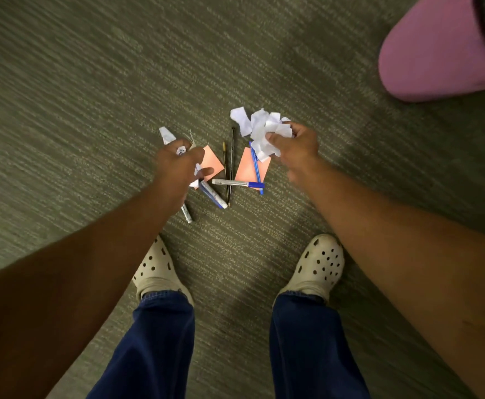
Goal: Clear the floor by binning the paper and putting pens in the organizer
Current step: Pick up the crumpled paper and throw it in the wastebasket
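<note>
Holding crumpled paper in both hands above the floor.
Right hand [294, 145] clamped on white paper [264, 131]; left hand [178, 165] clamped on scraps [181, 151]; pens [237, 183] and orange notes [248, 168] on carpet [91, 110]; pink bin [431, 53] far right.

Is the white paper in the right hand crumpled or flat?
Crumpled. The white paper bulges in creased folds out of the right hand, whose fingers curl round it, above the pens on the carpet.

Right hand [296, 148] clutching crumpled white paper [264, 131], left hand [178, 165] gripping paper scraps [167, 135], pens [237, 183] on carpet [91, 96]
</note>
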Demonstrator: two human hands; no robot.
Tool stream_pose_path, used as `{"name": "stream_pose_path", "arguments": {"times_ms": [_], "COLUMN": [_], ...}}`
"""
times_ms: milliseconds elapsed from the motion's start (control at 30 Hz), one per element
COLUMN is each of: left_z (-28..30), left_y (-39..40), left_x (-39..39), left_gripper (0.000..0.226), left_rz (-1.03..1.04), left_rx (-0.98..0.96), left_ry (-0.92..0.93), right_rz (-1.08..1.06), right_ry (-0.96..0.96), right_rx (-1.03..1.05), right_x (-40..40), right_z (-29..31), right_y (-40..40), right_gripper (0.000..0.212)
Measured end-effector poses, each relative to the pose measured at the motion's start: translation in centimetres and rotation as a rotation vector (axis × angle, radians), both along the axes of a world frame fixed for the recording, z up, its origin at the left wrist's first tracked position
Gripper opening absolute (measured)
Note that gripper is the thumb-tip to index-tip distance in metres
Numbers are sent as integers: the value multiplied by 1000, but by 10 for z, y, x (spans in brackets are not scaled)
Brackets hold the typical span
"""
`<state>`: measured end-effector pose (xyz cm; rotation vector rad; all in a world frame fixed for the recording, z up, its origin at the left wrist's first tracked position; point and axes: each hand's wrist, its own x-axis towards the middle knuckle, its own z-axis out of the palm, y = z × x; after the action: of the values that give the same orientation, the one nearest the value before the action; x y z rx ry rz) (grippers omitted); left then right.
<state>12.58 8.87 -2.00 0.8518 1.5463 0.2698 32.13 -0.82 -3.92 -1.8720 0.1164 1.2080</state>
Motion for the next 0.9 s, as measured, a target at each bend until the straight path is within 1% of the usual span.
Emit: {"name": "stream_pose_path", "arguments": {"times_ms": [100,200,267,400,467,567,667,733,767,833,900], "left_z": [16,40,62,117,144,178,200,207,209,212,215], "left_y": [2,0,-2,-17,-29,-49,-66,-73,-75,-76,-74], "left_x": [26,63,97,184,230,299,365,401,416,437,449], "left_gripper": [35,19,16,17,17,20,16,15,21,45,70], "left_rz": [51,131,174,143,112,41,-65,-148,-193,-282,-297], "left_rx": [-108,-244,-324,-405,-419,-437,-456,-489,-520,-586,-612], "left_ry": [-110,-231,-311,-464,-537,-621,-595,-540,-525,-505,-486], "right_rz": [-163,-307,-399,-508,-567,-675,-790,-827,-841,-857,-852], "right_ry": [157,294,323,205,141,102,101,116,126,153,210], "right_rx": [83,226,296,399,437,463,447,445,444,432,452], "right_x": [20,38,55,107,137,185,233,261,274,293,304], "right_z": [26,59,85,146,176,210,225,229,229,228,226], "right_y": [-8,-25,-39,-76,-93,-111,-113,-109,-107,-105,-106], "right_gripper": [37,31,30,21,20,21,23,30,33,37,53]}}
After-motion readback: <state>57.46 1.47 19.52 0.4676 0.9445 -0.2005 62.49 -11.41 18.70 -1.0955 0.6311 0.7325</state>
